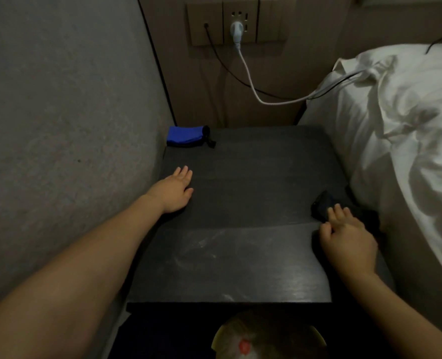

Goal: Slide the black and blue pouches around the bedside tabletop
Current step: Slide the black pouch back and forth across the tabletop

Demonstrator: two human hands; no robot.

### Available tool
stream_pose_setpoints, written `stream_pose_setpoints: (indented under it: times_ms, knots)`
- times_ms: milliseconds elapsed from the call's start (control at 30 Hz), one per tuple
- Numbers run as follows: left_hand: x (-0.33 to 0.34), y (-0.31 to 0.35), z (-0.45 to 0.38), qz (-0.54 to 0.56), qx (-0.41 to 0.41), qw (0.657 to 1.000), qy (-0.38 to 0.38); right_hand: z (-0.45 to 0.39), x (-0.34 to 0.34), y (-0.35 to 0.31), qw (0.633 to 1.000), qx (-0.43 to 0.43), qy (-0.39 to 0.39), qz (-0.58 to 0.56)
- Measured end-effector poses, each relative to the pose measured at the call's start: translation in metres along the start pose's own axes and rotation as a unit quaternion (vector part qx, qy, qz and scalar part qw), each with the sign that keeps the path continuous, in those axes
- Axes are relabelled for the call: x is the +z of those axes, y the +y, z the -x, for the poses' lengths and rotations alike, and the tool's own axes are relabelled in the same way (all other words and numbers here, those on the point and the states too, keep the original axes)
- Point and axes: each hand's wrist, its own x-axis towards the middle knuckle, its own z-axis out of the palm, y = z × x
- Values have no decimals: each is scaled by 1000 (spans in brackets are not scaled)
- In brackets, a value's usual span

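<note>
A blue pouch [185,135] with a black drawstring end lies at the far left corner of the dark bedside tabletop [240,208]. My left hand [174,189] rests flat on the tabletop's left side, a hand's length nearer than the blue pouch, fingers together, holding nothing. A black pouch [322,204] lies at the right edge, by the bed. My right hand [347,238] presses its fingertips on the near part of the black pouch, covering some of it.
A grey wall [59,125] runs close along the left. A bed with white bedding [409,138] borders the right edge. A socket panel [236,22] with a white plug and cables hangs behind. Below the front edge shows a round pale object [266,338].
</note>
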Motion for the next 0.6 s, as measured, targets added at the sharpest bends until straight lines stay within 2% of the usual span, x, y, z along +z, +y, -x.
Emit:
stream_pose_setpoints:
  times_ms: [100,267,467,600]
  knots:
    - [-3,0,-2,20,-6,1000,-11,14,10,-31,998,-58,-6,-15]
    - [-9,-1,-4,55,-10,998,-28,38,31,-117,981,-163,-98,-45]
    - [-5,-6,-7,60,-6,998,-27,58,48,-203,954,-240,-165,-66]
    - [-17,-4,-7,52,-12,997,-59,71,55,-240,941,-270,-184,-83]
